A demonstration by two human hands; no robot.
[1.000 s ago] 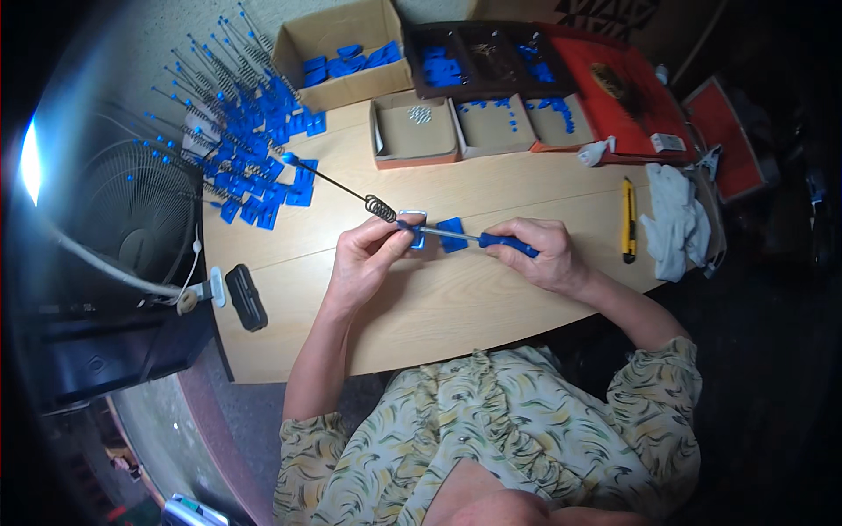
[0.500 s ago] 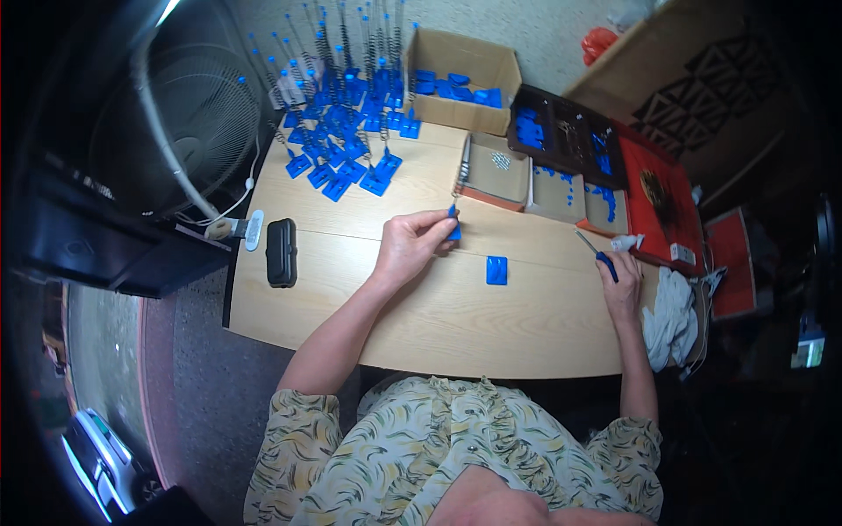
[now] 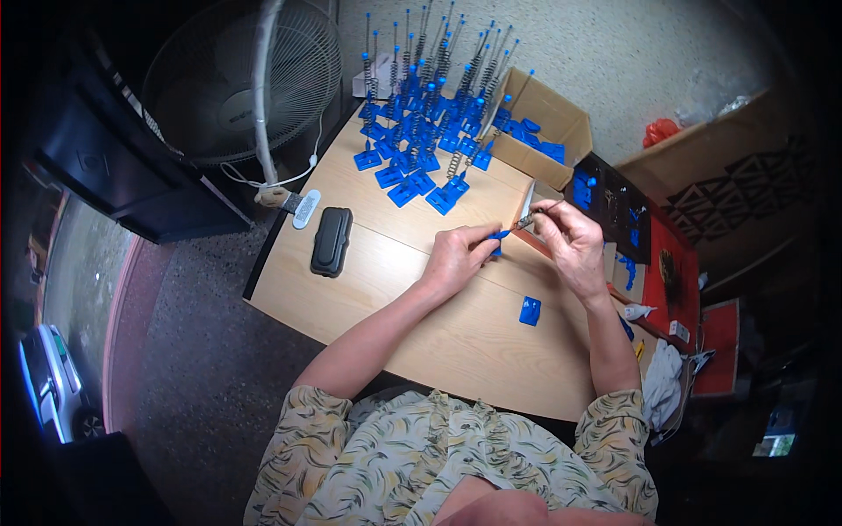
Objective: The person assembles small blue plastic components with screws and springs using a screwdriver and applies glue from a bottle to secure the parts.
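Nearest, a patterned shirt (image 3: 438, 465) at the lower edge, both bare forearms reaching up over a pale wooden table (image 3: 412, 324).

Left hand (image 3: 456, 259) curled over the tabletop, thumb and fingers pinched shut on a small blue plastic piece (image 3: 498, 238). Right hand (image 3: 574, 241) just beside it, fingertips closed around a thin metal spring rod (image 3: 537, 214) whose near end meets the blue piece between the two hands. Both held a little above the table, near its middle.

To the right of the hands, one loose blue base plate (image 3: 530, 310) lying flat on the wood. To the left, a black oblong case (image 3: 331, 241), and past it a small white device (image 3: 306, 209) on a cord at the table edge.

Farther back, a crowd of finished blue stands (image 3: 421, 140) with upright springs, packed together on the far left part of the table.

Behind those, an open cardboard box (image 3: 561, 118) with more blue pieces heaped inside. To its right, a dark tray (image 3: 614, 197) with compartments, some holding blue parts; exact contents of the rest too small to tell. A red box (image 3: 680, 280) beside that, and a white cloth (image 3: 662, 386) at the right edge.

Farthest left, a standing fan (image 3: 237, 79) on the floor.
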